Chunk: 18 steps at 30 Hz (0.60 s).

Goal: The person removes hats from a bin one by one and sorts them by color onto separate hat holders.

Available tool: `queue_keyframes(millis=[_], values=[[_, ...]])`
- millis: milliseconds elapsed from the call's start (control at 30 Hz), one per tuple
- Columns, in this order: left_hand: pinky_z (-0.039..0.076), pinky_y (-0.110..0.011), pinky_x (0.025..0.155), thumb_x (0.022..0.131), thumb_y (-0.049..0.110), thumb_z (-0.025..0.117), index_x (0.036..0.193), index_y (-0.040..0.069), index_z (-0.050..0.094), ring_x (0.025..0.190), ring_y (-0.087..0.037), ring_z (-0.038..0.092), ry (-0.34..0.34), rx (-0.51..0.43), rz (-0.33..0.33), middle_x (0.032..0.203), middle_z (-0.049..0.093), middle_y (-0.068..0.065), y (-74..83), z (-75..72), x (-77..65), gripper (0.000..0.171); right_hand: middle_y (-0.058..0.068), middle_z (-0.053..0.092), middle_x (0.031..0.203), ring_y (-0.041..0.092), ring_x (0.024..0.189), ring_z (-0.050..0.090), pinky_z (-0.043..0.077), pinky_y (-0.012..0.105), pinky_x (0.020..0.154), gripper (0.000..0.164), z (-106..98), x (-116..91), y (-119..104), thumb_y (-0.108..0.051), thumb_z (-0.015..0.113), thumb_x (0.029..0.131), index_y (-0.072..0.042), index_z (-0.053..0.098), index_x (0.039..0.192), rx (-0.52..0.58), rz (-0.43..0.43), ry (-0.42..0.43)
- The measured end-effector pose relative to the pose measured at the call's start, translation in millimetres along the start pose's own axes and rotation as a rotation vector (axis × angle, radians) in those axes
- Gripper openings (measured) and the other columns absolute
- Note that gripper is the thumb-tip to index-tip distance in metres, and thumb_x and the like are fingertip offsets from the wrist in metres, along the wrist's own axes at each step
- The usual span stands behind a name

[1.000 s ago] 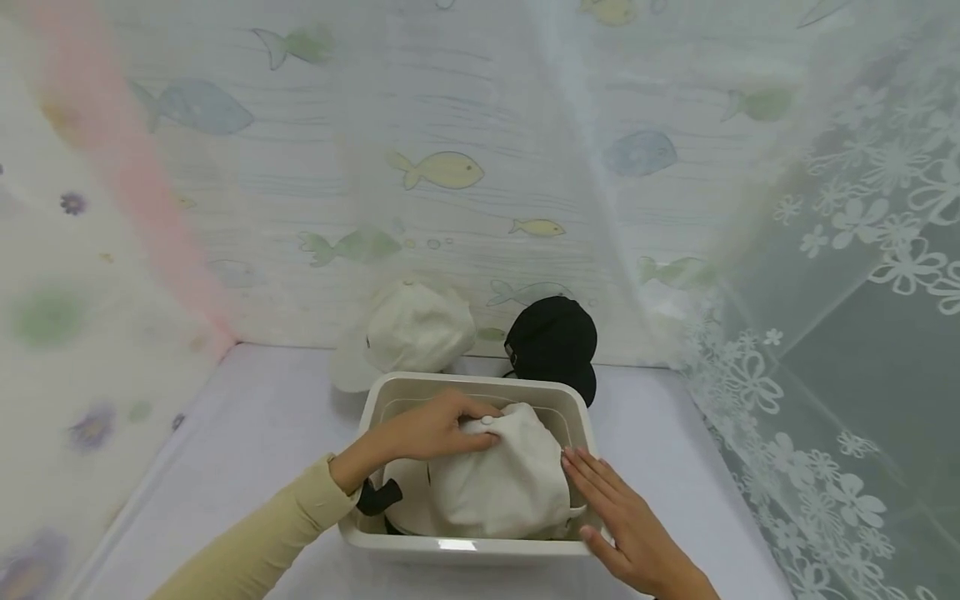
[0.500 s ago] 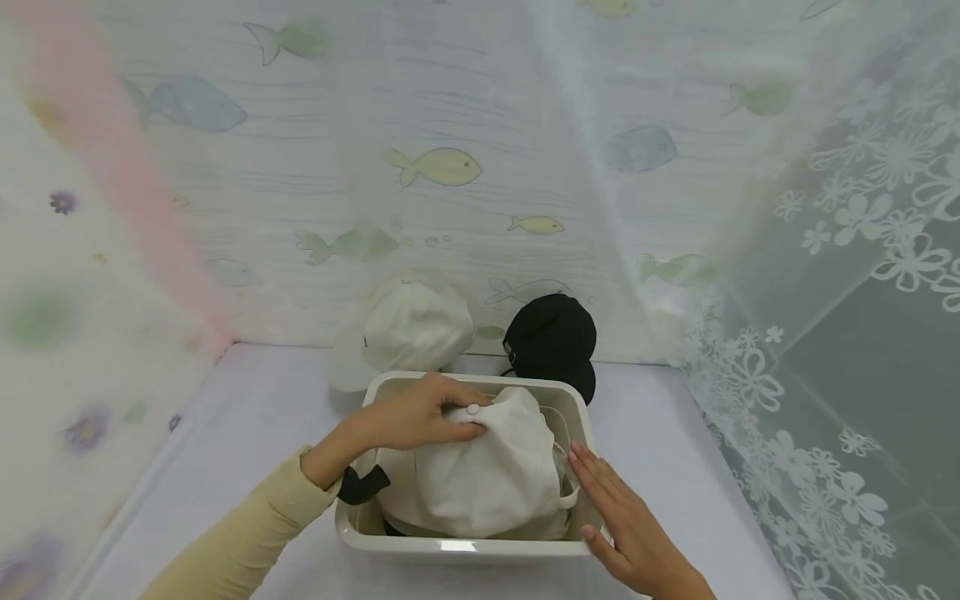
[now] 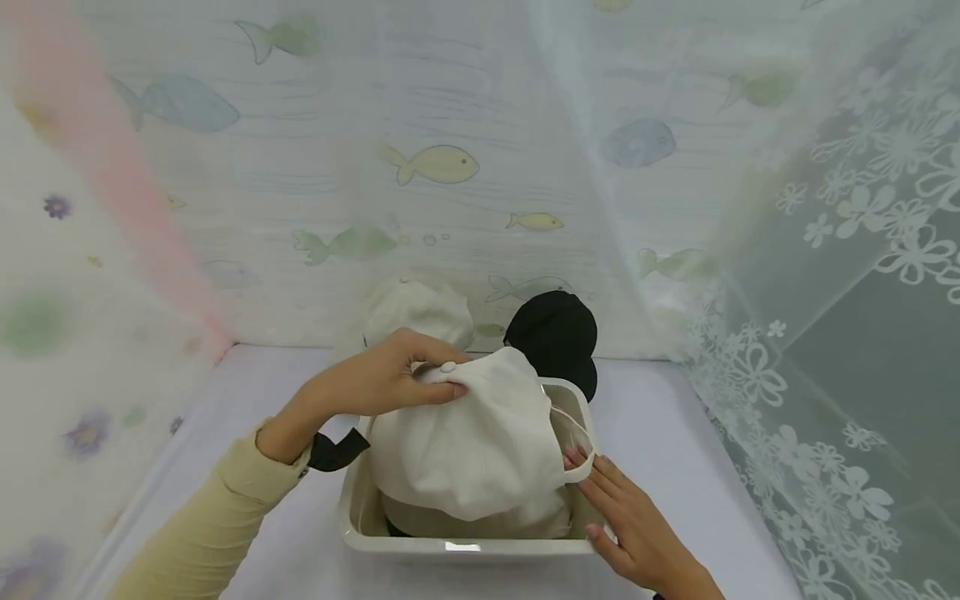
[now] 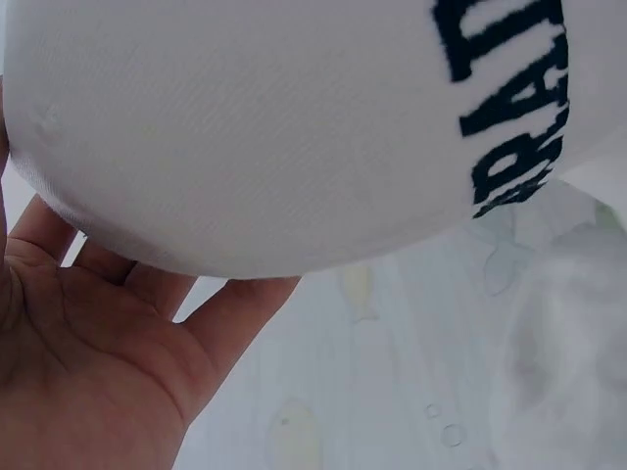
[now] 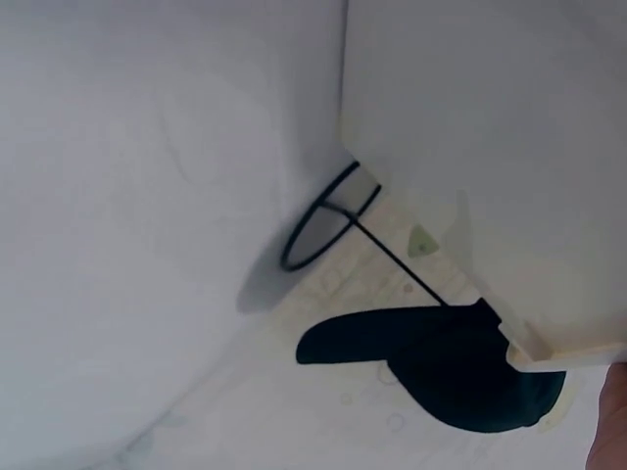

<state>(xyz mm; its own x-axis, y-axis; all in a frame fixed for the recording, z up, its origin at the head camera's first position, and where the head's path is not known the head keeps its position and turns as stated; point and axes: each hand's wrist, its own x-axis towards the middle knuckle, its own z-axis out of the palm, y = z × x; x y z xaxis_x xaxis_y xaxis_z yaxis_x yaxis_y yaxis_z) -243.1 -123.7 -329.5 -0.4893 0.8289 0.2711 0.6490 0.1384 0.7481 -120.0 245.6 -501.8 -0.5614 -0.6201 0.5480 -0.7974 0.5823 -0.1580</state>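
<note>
My left hand (image 3: 378, 372) pinches a white baseball cap (image 3: 480, 442) by the top of its crown, near the button, and holds it above the bin. Dark letters show on this cap (image 4: 245, 137) in the left wrist view. Below it another pale cap (image 3: 517, 514) lies in the cream plastic bin (image 3: 465, 547), mostly hidden. My right hand (image 3: 630, 517) rests at the bin's right rim with its fingers fairly straight. The held cap's back strap (image 3: 579, 476) overlaps those fingertips. In the right wrist view only a sliver of the right hand (image 5: 609, 421) shows.
Behind the bin stand a second white cap (image 3: 420, 310) and a black cap (image 3: 553, 337) with a dark cord loop (image 5: 294, 257). Something dark peeks out inside the bin's front left corner. A curtain printed with fish (image 3: 442, 164) closes the back of the white-covered table (image 3: 660, 433).
My left hand has lifted the white cap up and to the left from inside the bin, uncovering the cap beneath. The right hand stays nearly in place at the rim.
</note>
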Motion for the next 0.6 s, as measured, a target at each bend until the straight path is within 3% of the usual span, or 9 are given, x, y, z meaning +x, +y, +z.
queue_keyframes(millis=[167, 267, 400, 600], values=[[0.053, -0.026, 0.085, 0.098, 0.019, 0.07, 0.121, 0.026, 0.075, 0.098, -0.011, 0.065, 0.015, 0.028, 0.031, 0.115, 0.073, 0.013, 17.6, -14.9, 2.4, 0.024, 0.015, 0.047, 0.156, 0.026, 0.15, 0.035, 0.017, 0.032, 0.127, 0.06, -2, -1, 2, -0.042, 0.033, 0.111, 0.0, 0.049, 0.149, -0.021, -0.009, 0.0], [0.054, -0.026, 0.089, 0.098, 0.018, 0.071, 0.123, 0.025, 0.075, 0.102, -0.01, 0.065, 0.017, 0.057, 0.045, 0.118, 0.072, 0.013, 27.8, -25.0, 4.2, 0.026, 0.01, 0.046, 0.157, 0.025, 0.151, 0.033, 0.016, 0.03, 0.127, 0.059, -3, -2, 2, -0.043, 0.033, 0.11, -0.001, 0.049, 0.149, -0.041, 0.002, -0.007], [0.054, -0.027, 0.091, 0.098, 0.018, 0.071, 0.124, 0.026, 0.075, 0.106, -0.009, 0.066, 0.025, 0.096, 0.054, 0.12, 0.072, 0.014, 37.1, -39.7, 5.4, 0.027, 0.013, 0.045, 0.158, 0.028, 0.152, 0.032, 0.015, 0.03, 0.127, 0.062, -4, -1, 1, -0.044, 0.031, 0.11, 0.001, 0.049, 0.149, -0.048, 0.0, -0.018], [0.047, -0.027, 0.072, 0.099, 0.02, 0.069, 0.118, 0.029, 0.075, 0.091, -0.011, 0.063, 0.049, 0.152, 0.03, 0.116, 0.072, 0.014, 42.6, -61.2, 6.4, 0.021, 0.019, 0.047, 0.154, 0.032, 0.148, 0.037, 0.016, 0.032, 0.128, 0.067, -7, 1, 1, -0.047, 0.026, 0.11, 0.004, 0.05, 0.147, -0.061, -0.034, -0.033]])
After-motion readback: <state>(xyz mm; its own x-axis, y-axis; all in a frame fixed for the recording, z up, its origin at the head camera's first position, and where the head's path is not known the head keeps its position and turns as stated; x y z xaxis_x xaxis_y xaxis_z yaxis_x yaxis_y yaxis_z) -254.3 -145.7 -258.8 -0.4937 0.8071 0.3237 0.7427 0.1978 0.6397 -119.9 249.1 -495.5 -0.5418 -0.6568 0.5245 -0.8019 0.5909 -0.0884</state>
